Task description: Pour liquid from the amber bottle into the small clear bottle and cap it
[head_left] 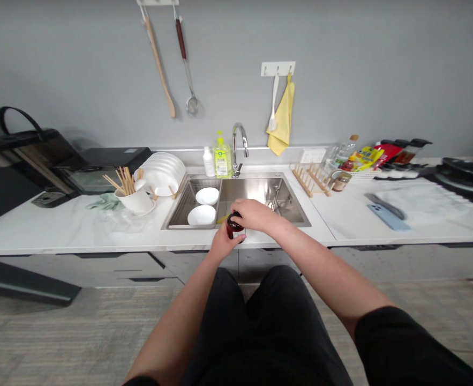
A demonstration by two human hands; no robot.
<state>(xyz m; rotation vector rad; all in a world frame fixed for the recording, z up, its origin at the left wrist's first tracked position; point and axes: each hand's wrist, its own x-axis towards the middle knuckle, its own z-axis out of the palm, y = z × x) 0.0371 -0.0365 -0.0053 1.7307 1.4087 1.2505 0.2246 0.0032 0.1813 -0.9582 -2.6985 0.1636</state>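
In front of the sink's near edge I hold a small dark red jar (234, 227) upright, with a dark lid and a pale label. My left hand (222, 242) is wrapped round its body from the left. My right hand (254, 214) grips the top from above, its fingers curled over the lid. Whether the lid is loose cannot be made out. Behind the hands lies the steel sink (248, 187), with two white bowls (202, 215) in its left basin. Something yellow (222, 219) shows in part beside the jar.
A tap (236, 145), a green soap bottle (222, 156) and a white bottle (208, 162) stand behind the sink. To the left are plates (162, 174) in a rack and a chopstick holder (135, 202). A wooden rack (310, 179), a glass jar (342, 182) and a phone (388, 217) are right.
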